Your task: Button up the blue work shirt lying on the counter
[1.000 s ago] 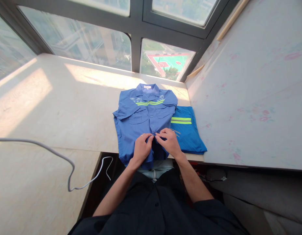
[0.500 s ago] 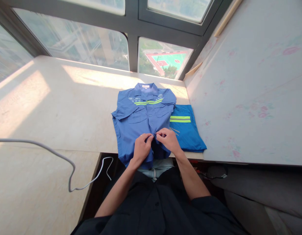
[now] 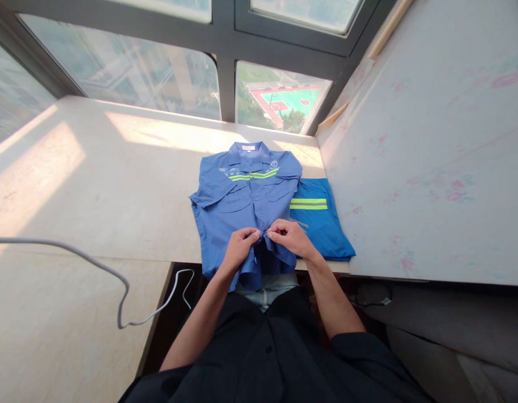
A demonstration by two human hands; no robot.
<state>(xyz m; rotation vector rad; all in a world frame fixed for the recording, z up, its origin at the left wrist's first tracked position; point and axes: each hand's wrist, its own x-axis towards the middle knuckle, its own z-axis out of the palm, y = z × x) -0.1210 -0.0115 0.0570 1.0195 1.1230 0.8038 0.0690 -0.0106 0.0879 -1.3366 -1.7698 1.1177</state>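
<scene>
A blue short-sleeved work shirt (image 3: 229, 215) lies front up, its collar toward the window and its hem hanging over the near edge. Yellow-green and grey reflective stripes cross its chest. My left hand (image 3: 241, 246) pinches one edge of the front opening. Close beside it, my right hand (image 3: 290, 236) pinches the other edge, at about the same height. Between the fingertips the cloth is bunched; any button there is hidden. Buttons show higher on the placket, and below my hands the front gapes apart. Partly under the shirt, at right, lies a folded brighter-blue garment (image 3: 321, 229) with a similar stripe.
The pale sill (image 3: 150, 184) runs beneath a grey-framed window (image 3: 225, 84). A flower-patterned wall (image 3: 431, 145) closes off the right side. A grey cable (image 3: 95, 258) crosses the left part and droops over the edge into a dark gap. Grey fabric (image 3: 443, 313) lies low at right.
Both hands still pinch the shirt front. My left hand has shifted slightly left, and the opening below the hands gapes wider, with a button now showing on its left edge.
</scene>
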